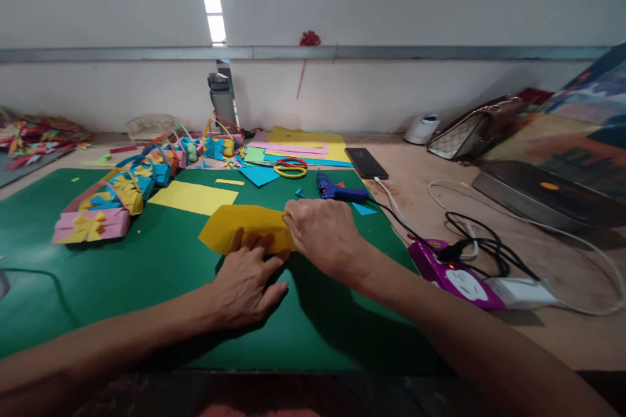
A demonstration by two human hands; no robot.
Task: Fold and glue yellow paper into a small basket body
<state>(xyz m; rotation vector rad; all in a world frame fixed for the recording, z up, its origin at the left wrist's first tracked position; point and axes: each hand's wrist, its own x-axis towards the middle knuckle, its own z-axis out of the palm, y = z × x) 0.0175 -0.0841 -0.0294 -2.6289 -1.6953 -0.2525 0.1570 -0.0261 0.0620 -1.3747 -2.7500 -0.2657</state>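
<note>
A yellow folded paper (239, 225) with angled corners lies in front of me on the green mat (161, 293). My left hand (249, 280) rests at its near edge, fingers spread and pressing on it, thumb apart. My right hand (325, 234) is closed in a pinch on the paper's right end; the fingertips are partly hidden. Just behind is a flat pale yellow sheet (193, 197). A blue glue gun (340, 190) lies beyond my right hand, and scissors with red and yellow handles (291, 168) lie farther back.
Small paper baskets with bows (92, 225) stand in a row at left. Stacked coloured paper (303, 143), a phone (366, 163) and a bottle (222, 101) are at the back. A purple power strip (454, 277) with tangled cables and a handbag (474, 127) occupy the right.
</note>
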